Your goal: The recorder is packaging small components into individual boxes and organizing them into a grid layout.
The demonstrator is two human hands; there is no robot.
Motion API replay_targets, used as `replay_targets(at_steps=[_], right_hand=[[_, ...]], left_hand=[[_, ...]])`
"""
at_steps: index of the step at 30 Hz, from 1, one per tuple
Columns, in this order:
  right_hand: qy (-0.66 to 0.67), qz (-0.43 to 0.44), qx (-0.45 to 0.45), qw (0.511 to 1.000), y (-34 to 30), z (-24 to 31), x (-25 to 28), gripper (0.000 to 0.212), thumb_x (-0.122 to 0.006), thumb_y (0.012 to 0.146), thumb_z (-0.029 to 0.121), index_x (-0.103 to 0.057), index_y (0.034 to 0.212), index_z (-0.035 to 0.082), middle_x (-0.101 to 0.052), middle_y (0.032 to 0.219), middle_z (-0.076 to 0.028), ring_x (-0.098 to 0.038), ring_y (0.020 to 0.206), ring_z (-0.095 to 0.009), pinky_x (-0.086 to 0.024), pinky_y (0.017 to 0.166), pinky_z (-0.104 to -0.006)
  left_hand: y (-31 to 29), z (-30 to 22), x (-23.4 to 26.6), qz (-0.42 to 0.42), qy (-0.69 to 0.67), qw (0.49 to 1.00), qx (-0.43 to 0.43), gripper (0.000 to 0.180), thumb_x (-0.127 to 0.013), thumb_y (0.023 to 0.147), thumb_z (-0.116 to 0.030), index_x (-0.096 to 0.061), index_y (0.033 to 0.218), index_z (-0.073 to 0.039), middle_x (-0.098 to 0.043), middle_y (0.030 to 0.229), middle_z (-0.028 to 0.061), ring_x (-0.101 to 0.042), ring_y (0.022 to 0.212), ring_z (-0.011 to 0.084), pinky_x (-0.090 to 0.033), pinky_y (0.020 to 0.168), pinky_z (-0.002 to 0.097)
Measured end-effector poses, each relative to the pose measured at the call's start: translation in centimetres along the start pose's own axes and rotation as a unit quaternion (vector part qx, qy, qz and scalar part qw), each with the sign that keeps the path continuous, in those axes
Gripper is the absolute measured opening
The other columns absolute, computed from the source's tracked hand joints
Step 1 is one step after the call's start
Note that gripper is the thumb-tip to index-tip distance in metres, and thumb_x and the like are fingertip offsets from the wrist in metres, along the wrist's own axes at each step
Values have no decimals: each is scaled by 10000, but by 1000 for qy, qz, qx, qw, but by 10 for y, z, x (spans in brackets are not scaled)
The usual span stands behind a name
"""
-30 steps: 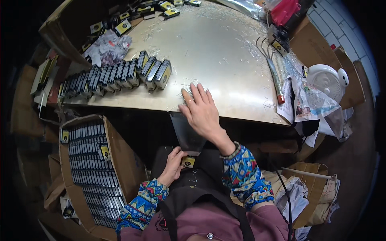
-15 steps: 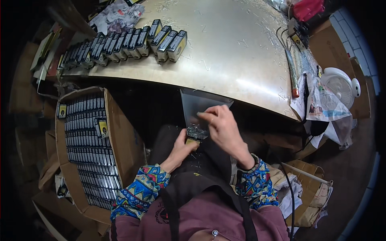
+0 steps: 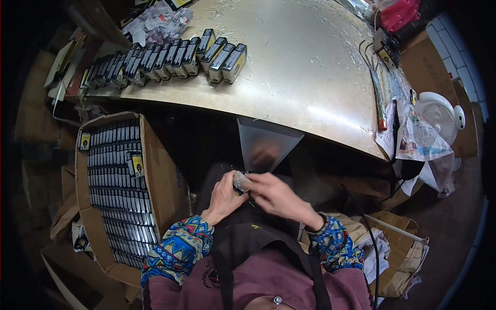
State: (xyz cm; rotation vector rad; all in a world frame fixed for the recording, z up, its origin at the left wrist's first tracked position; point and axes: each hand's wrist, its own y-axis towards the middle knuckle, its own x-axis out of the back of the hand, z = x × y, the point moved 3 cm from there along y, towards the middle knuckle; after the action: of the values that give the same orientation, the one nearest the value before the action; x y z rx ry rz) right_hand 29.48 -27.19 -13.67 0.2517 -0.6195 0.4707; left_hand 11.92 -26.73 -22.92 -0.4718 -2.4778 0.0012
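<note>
Above my lap, my left hand [image 3: 223,195] is wrapped round a small box [image 3: 239,182], dark with a yellow part, whose upper end shows a bundle of thin shiny metal pieces. My right hand [image 3: 280,197] reaches across from the right, its fingers drawn together against that end of the box. Motion smears the fingertips, so whether they pinch a piece is hidden. Just beyond the hands, a grey sheet-metal chute [image 3: 257,133] slopes down from the table's edge, with a blurred reflection on it.
On the metal-topped table [image 3: 294,98] stands a row of black-and-yellow boxes [image 3: 165,59]; thin wire pieces lie scattered. A carton [image 3: 165,170] packed with similar boxes sits at my left. A red-handled tool [image 3: 381,111], newspaper [image 3: 421,137] and a white fan [image 3: 436,116] are at right.
My right hand has come down from over the chute to the box. The left hand has drawn the box slightly left and turned it. The whole view has shifted a little.
</note>
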Motion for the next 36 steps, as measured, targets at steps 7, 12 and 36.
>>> replay_targets(at_steps=[7, 12, 36], right_hand=[[63, -153, -140, 976, 14, 1, 61, 296, -667, 905, 31, -687, 1200, 34, -711, 998, -119, -689, 837, -186, -540, 720, -281], [-52, -127, -85, 987, 30, 11, 58, 185, -733, 840, 80, -732, 1016, 25, -670, 804, -151, -654, 717, -272, -523, 660, -326], [-21, -241, -49, 969, 39, 17, 119, 280, -759, 844, 140, -714, 1091, 16, -669, 1084, -147, -632, 947, -213, -520, 762, -305]], left_hand=[[25, -52, 35, -129, -110, 985, -36, 711, -811, 687, -94, -489, 1316, -18, -626, 1085, 158, -657, 979, 264, -527, 855, 345], [43, -79, 34, -84, -48, 987, -131, 849, -824, 670, -133, -418, 1403, 5, -564, 1209, 205, -571, 1121, 370, -463, 961, 422], [81, -114, 50, -119, -129, 980, -93, 718, -826, 748, -158, -432, 1328, -4, -575, 1201, 207, -614, 1096, 354, -509, 909, 398]])
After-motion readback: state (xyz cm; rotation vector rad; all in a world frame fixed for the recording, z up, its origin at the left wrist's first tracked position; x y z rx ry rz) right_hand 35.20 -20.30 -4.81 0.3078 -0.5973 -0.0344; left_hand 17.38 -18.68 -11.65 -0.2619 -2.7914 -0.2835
